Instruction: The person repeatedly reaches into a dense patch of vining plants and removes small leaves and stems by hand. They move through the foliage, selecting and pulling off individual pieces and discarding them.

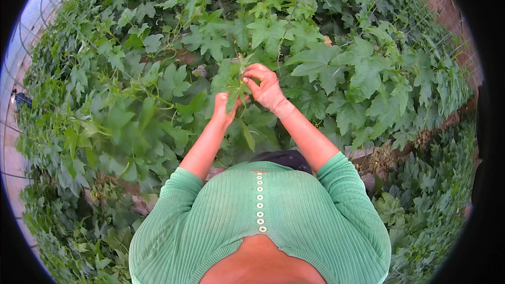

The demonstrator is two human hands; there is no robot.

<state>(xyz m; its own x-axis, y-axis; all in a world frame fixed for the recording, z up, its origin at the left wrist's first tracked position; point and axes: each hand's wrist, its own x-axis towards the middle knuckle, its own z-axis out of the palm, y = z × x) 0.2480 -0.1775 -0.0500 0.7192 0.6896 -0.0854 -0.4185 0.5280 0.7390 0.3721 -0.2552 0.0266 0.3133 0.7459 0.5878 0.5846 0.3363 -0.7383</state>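
Note:
Both my hands are raised in front of me at a leafy green vine shoot [235, 86]. My right hand [263, 86] pinches the upper part of the shoot between thumb and fingers, close to its tip. Lower and to the left, my left hand [226, 108] is closed around the shoot's stem, its fingers partly hidden by leaves. A narrow leaf [247, 136] hangs below my hands. Broad lobed leaves [320, 65] and thin tendrils surround them on the vines.
Dense vines climb on strings, one dry stem [292, 12] hanging ahead. Bare soil and dry plant litter [380, 159] show between rows at the right. A curved frame with sheeting [39, 4] stands at the far left, a dark blue object [23, 100] near it.

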